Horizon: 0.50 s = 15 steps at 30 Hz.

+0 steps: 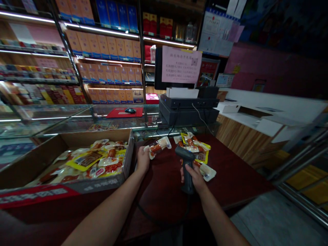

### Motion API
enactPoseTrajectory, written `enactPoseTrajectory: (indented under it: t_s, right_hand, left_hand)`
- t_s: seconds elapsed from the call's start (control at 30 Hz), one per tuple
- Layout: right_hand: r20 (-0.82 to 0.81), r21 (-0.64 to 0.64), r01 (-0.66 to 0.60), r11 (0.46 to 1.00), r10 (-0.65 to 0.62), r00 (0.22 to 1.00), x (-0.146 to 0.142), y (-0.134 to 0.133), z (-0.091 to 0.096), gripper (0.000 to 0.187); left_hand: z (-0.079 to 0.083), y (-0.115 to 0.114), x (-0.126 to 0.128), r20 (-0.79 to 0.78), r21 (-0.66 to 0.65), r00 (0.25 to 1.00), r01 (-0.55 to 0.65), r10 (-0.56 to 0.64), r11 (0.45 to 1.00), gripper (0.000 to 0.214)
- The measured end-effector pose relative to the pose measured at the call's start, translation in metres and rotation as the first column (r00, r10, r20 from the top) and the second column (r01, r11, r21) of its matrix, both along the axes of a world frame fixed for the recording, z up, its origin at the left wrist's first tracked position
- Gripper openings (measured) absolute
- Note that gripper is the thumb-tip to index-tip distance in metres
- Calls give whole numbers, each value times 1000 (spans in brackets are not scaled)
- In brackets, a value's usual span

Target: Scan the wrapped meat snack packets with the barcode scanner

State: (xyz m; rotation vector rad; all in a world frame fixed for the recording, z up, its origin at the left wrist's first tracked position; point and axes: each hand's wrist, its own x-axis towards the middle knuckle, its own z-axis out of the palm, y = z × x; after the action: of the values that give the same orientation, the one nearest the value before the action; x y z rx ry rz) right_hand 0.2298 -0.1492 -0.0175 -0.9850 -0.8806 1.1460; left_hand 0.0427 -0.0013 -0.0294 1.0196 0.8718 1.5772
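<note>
My left hand [143,160] pinches one end of a vacuum-packed snack [158,146], reddish-brown inside clear and white film, just above the dark red tabletop [161,184]. Wrapped around the handle of a dark barcode scanner [188,171] is my right hand [196,176]. The scanner's head points up and to the left, toward the snack pack. Behind the scanner lies a small pile of similar snack packs [198,146], some yellow-edged. One more white-ended pack [207,172] lies beside my right hand, partly hidden by it.
An open cardboard box [129,150] full of snack packs stands at left. A cash drawer [189,114] and a monitor with a pink notice [181,65] stand behind. A mouse [130,110] rests on a red pad [115,112] on the glass counter. The scanner's cable [153,218] trails along the table front.
</note>
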Motion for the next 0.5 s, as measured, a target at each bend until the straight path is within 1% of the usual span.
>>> enactPoseTrajectory:
  t_s: [0.1, 0.23, 0.3, 0.4, 0.5]
  right_hand:
    - [13, 8, 10, 1000, -10, 1000, 0, -1, 1, 42]
    - [30, 29, 10, 1000, -11, 999, -1, -1, 2, 36]
    - [31, 31, 12, 999, -13, 999, -1, -1, 3, 36]
    - [25, 32, 18, 999, -19, 1000, -2, -1, 3, 38]
    - [16, 18, 23, 1000, -23, 1000, -1, -1, 3, 42]
  left_hand:
    - [-2, 1, 1, -22, -2, 1000, 4, -4, 1000, 30]
    - [-5, 3, 0, -73, 16, 996, -42, 43, 999, 30]
    - [-6, 4, -1, -86, 19, 995, -49, 51, 999, 31]
    - [-7, 4, -1, -76, 13, 997, -27, 28, 1000, 32]
    - [-4, 0, 0, -82, 9, 996, -27, 27, 1000, 29]
